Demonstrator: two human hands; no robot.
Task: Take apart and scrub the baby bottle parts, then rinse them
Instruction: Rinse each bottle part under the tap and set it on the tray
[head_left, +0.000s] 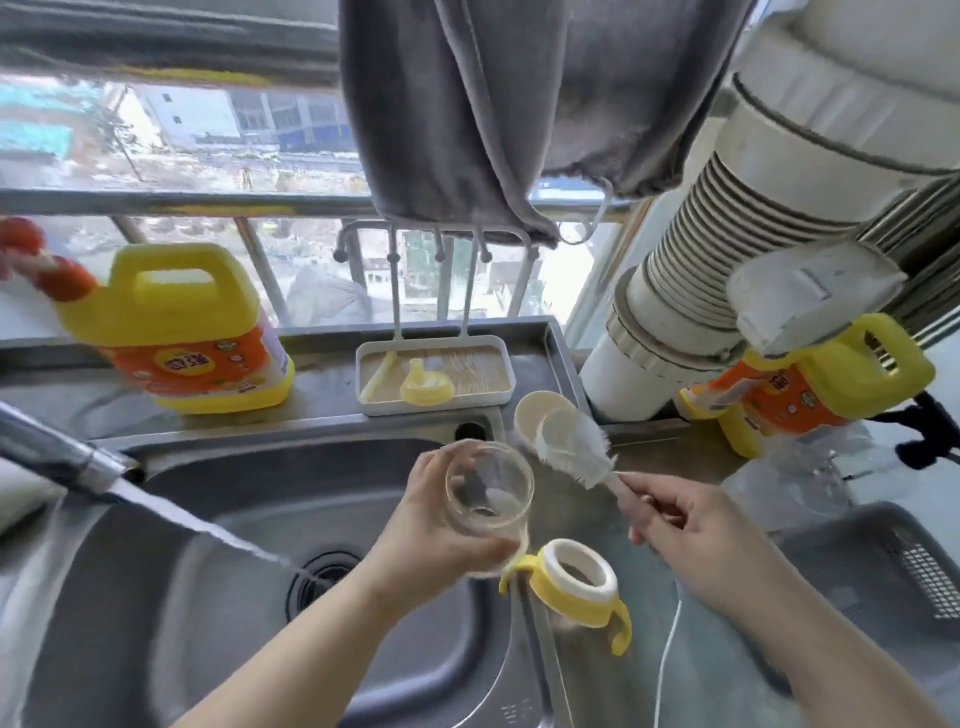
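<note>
Above the sink (208, 519), the left hand (431, 530) grips the clear bottle (488, 499); right of the sink, the right hand (691, 525) clasps the brush (576, 452) handle.

2 bare forearms; left hand (434, 525) and right hand (691, 535) ungloved; no sleeves visible.

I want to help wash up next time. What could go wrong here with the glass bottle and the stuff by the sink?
1. The clear glass bottle is held over the steel sink by the left hand alone; wet, it could slip and break.
2. The yellow handled collar with the white ring sits right at the sink's edge, so an elbow might knock it in.
3. The tap is running, so water may splash.
</note>
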